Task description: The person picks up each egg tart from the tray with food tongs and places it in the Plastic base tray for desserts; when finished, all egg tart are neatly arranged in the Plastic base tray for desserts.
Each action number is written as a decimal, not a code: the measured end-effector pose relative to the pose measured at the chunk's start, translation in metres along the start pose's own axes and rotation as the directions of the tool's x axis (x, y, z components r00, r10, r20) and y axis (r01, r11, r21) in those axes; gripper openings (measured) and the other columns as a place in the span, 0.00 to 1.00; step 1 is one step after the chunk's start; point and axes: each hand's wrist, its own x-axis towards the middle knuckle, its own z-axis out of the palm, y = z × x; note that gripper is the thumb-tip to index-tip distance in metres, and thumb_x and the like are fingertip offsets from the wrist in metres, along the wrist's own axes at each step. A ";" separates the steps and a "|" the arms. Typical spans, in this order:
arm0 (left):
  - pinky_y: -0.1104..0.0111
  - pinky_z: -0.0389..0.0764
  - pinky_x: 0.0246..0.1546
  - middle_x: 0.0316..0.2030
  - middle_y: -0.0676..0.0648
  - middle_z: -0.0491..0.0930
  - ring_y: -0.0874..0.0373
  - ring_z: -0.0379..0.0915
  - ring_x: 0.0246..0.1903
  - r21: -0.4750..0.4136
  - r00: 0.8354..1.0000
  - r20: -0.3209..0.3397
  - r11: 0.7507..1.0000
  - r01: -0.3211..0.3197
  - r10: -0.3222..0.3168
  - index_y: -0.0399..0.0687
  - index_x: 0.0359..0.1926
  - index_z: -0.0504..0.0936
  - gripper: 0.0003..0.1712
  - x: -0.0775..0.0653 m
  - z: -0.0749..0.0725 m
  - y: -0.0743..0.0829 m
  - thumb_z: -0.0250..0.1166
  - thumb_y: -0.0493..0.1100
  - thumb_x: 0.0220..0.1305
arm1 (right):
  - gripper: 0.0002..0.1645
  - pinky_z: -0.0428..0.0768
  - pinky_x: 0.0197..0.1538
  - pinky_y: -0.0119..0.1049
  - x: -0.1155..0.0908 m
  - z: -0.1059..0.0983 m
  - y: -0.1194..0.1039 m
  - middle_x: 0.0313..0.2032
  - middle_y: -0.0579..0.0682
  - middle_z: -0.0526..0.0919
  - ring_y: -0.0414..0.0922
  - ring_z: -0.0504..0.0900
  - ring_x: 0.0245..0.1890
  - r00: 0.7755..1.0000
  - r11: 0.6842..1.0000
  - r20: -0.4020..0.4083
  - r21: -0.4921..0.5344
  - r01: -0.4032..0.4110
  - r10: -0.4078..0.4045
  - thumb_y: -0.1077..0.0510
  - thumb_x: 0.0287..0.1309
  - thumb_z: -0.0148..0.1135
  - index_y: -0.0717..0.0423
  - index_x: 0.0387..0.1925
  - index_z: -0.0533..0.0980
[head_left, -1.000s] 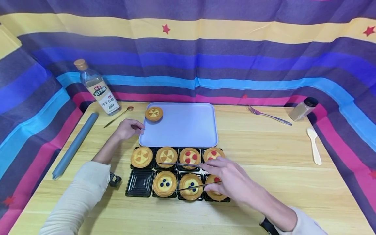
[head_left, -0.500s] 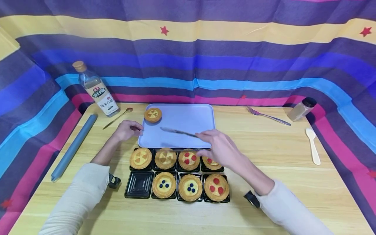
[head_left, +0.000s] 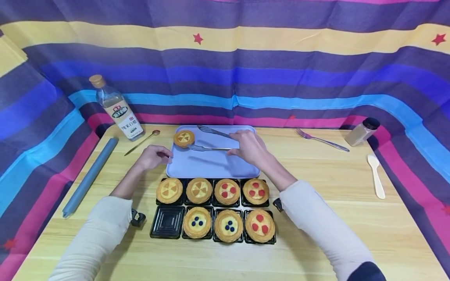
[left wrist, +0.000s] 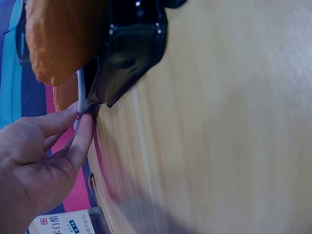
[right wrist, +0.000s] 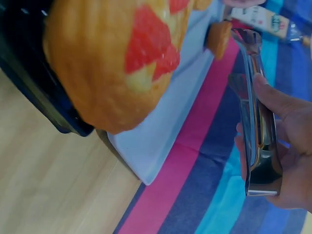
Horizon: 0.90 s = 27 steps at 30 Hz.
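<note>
My right hand (head_left: 250, 146) grips metal tongs (right wrist: 263, 146) over the lilac tray (head_left: 218, 168). Their spread tips point left, toward a tart (head_left: 184, 139) with triangular toppings at the tray's far left corner. One tip is right at the tart's edge in the head view. With thumb and fingers my left hand (left wrist: 46, 161) pinches the tray's left rim. In front of the tray, two rows of black plastic boxes hold tarts: triangle-topped (head_left: 169, 191), red-topped (head_left: 260, 226) and blueberry-topped (head_left: 197, 223). The front left black box (head_left: 166, 222) has no tart in it.
A vinegar bottle (head_left: 121, 115), a small spoon (head_left: 142, 142) and a grey-blue rod (head_left: 90, 177) lie or stand on the left. On the right are a fork (head_left: 321, 139), a black-capped jar (head_left: 363, 132) and a cream spoon (head_left: 376, 176). Striped cloth (head_left: 299, 78) surrounds the table.
My right hand has moved the tongs from above the boxed tarts back and up over the tray to the tart there. My left hand has stayed at the tray's rim.
</note>
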 end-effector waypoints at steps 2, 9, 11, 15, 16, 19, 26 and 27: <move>0.73 0.76 0.33 0.37 0.36 0.84 0.62 0.75 0.31 0.001 1.000 0.000 1.000 -0.003 0.003 0.34 0.41 0.83 0.11 0.000 0.000 -0.001 0.65 0.35 0.57 | 0.37 0.80 0.51 0.44 0.009 0.002 0.000 0.49 0.55 0.84 0.52 0.82 0.48 1.000 0.999 0.021 -0.032 -0.007 0.008 0.42 0.46 0.71 0.57 0.55 0.77; 0.73 0.76 0.32 0.36 0.38 0.84 0.61 0.75 0.31 -0.001 1.000 0.004 1.000 0.002 -0.002 0.34 0.41 0.83 0.11 0.001 0.001 -0.001 0.65 0.35 0.58 | 0.39 0.81 0.44 0.42 0.034 0.009 -0.006 0.52 0.53 0.83 0.50 0.81 0.49 0.989 0.995 0.122 -0.069 -0.075 0.083 0.40 0.46 0.71 0.54 0.57 0.76; 0.73 0.76 0.32 0.36 0.38 0.84 0.61 0.75 0.31 -0.001 1.000 0.001 1.000 0.006 -0.006 0.34 0.41 0.83 0.11 0.001 0.001 -0.002 0.65 0.35 0.57 | 0.39 0.81 0.44 0.42 0.039 0.011 -0.009 0.51 0.53 0.83 0.50 0.81 0.49 0.985 0.994 0.147 -0.072 -0.083 0.093 0.40 0.46 0.71 0.54 0.58 0.75; 0.72 0.76 0.33 0.37 0.37 0.84 0.61 0.75 0.31 0.008 1.000 -0.001 1.000 -0.006 0.006 0.34 0.41 0.83 0.10 0.000 0.000 -0.003 0.65 0.35 0.57 | 0.38 0.80 0.47 0.41 0.047 0.017 -0.016 0.51 0.53 0.83 0.49 0.81 0.49 0.978 0.993 0.178 -0.063 -0.099 0.109 0.41 0.47 0.71 0.53 0.58 0.75; 0.72 0.76 0.33 0.37 0.37 0.84 0.62 0.75 0.31 0.010 1.000 -0.002 1.000 -0.007 0.007 0.34 0.41 0.83 0.10 0.000 -0.001 -0.003 0.65 0.35 0.57 | 0.37 0.80 0.48 0.41 0.048 0.018 -0.018 0.51 0.53 0.83 0.49 0.81 0.49 0.977 0.993 0.183 -0.057 -0.102 0.111 0.41 0.47 0.71 0.53 0.58 0.75; 0.71 0.76 0.34 0.38 0.36 0.84 0.62 0.75 0.31 0.014 1.000 0.002 1.000 -0.014 0.014 0.34 0.41 0.83 0.10 0.000 -0.002 -0.003 0.65 0.35 0.57 | 0.36 0.79 0.50 0.41 0.052 0.021 -0.024 0.51 0.52 0.83 0.48 0.80 0.50 0.971 0.991 0.199 -0.052 -0.123 0.131 0.42 0.47 0.71 0.52 0.58 0.75; 0.72 0.76 0.33 0.38 0.36 0.84 0.60 0.76 0.32 0.012 1.000 0.002 1.000 -0.009 0.009 0.35 0.41 0.83 0.10 0.001 0.000 -0.003 0.65 0.35 0.58 | 0.34 0.79 0.45 0.38 0.056 0.024 -0.032 0.51 0.50 0.83 0.45 0.80 0.48 0.960 0.984 0.216 -0.047 -0.174 0.180 0.42 0.49 0.70 0.47 0.58 0.75; 0.72 0.76 0.33 0.38 0.37 0.84 0.60 0.76 0.32 0.011 1.000 0.001 1.000 -0.010 0.010 0.35 0.41 0.83 0.10 0.002 0.000 -0.003 0.65 0.35 0.57 | 0.34 0.79 0.44 0.38 0.056 0.024 -0.032 0.51 0.50 0.83 0.45 0.80 0.47 0.959 0.983 0.215 -0.040 -0.179 0.183 0.42 0.49 0.70 0.47 0.58 0.75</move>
